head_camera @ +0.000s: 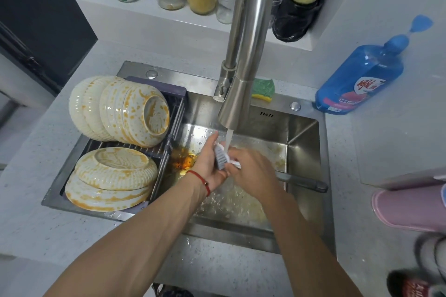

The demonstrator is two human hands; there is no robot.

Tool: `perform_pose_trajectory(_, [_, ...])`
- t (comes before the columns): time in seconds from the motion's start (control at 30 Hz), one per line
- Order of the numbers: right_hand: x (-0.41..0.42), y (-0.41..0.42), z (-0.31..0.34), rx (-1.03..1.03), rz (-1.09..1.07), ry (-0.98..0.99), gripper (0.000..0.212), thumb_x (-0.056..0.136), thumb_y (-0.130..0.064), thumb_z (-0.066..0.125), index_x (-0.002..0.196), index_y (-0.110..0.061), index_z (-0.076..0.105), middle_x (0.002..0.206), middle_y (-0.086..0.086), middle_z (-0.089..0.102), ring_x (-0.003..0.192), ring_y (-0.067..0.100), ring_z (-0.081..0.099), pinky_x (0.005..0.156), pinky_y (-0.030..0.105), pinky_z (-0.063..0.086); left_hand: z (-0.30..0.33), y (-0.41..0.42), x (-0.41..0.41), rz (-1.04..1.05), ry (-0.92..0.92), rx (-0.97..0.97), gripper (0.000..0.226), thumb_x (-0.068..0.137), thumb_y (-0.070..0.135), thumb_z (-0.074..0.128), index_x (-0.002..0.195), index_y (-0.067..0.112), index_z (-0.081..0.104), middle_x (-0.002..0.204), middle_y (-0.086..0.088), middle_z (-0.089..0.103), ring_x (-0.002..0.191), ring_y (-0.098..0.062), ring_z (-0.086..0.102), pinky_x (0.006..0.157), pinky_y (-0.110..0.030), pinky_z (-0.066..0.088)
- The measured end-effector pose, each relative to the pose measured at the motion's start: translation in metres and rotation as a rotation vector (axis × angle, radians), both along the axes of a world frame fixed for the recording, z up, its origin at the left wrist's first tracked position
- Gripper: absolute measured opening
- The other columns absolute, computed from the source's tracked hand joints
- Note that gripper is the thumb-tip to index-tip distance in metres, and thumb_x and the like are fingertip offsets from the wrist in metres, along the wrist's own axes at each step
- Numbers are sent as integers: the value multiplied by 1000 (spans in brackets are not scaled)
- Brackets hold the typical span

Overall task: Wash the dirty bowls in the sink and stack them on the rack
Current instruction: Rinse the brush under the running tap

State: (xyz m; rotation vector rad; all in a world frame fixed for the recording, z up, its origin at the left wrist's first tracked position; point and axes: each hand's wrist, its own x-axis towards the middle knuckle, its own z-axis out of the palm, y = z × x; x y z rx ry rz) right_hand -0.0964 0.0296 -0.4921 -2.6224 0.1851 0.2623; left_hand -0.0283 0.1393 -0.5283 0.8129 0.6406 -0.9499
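Several cream bowls with orange glaze [125,111] lean on their sides on the rack [176,108] over the left of the sink. In front of them lies a low stack of upturned bowls [113,176]. Under the running tap [241,94] my right hand [251,173] grips a small white brush [223,157] with grey bristles. My left hand [207,164], with a red cord at the wrist, is held flat against the bristles. Water streams onto the brush and both hands.
The steel sink [301,132] holds oily orange residue near the drain and a dark-handled knife [304,182] at the right. A green sponge [263,88] lies behind the tap. A blue detergent bottle [359,79] stands at the right, jars on the shelf behind.
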Motion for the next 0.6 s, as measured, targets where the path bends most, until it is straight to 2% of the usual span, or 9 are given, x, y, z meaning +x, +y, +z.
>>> perform_pose_trajectory(0.03, [6,5,2,26,3,38,12,100,-29,63,110,-25,69,100,-4,68,84,15,61,75,29,48,-4,1,3,13,-20,35,41,100,46,60,80,11,62,72,-6,61,61,-19,60,47,-27,53])
perform_pose_trajectory(0.1, [21,15,5,73,-6,76,18,106,-27,48,97,-19,62,91,2,62,81,19,61,76,37,54,-6,2,9,42,-52,130,33,101,34,57,77,13,59,64,-3,60,55,-16,60,53,-27,54])
perform_pose_trajectory(0.17, [30,25,1,42,6,57,27,109,-28,38,103,-15,60,89,8,62,82,27,62,81,45,56,-11,5,14,86,-52,210,30,94,25,63,67,15,54,55,0,55,44,-14,54,45,-23,48])
perform_pose_trajectory(0.23, [32,31,-1,-60,76,41,32,112,-34,30,110,-14,55,88,10,61,82,31,61,84,48,54,-15,7,18,111,-28,268,29,72,23,79,65,20,51,63,0,49,53,-16,49,51,-30,44])
perform_pose_trajectory(0.27, [30,30,0,-88,109,42,35,113,-38,25,114,-15,51,87,9,60,80,31,59,82,48,52,-14,6,20,99,-18,315,29,73,21,75,64,22,48,61,0,47,52,-16,45,51,-30,41])
perform_pose_trajectory(0.37, [20,14,7,-135,189,66,35,112,-43,23,126,-18,43,94,12,64,85,35,63,78,46,47,-16,-5,25,120,-7,334,29,96,19,55,68,14,48,45,-1,47,32,-13,40,34,-19,32])
perform_pose_trajectory(0.47, [4,-16,8,-223,199,153,51,109,-55,23,138,-17,39,106,10,67,98,33,65,87,45,46,-8,-17,23,134,6,329,35,106,26,48,73,14,46,50,-4,47,32,-17,49,37,-22,41])
perform_pose_trajectory(0.53, [-7,-41,8,-377,222,231,60,106,-61,22,136,-15,46,110,7,66,98,27,66,81,40,49,-15,-17,21,115,20,277,43,107,27,47,65,17,42,46,0,39,31,-14,42,40,-22,40])
perform_pose_trajectory(0.6, [-18,-60,7,-416,219,321,62,105,-62,23,130,-16,56,108,5,65,94,24,64,75,35,47,-16,-17,18,80,26,216,44,108,30,47,67,17,45,50,1,39,39,-13,38,47,-25,39])
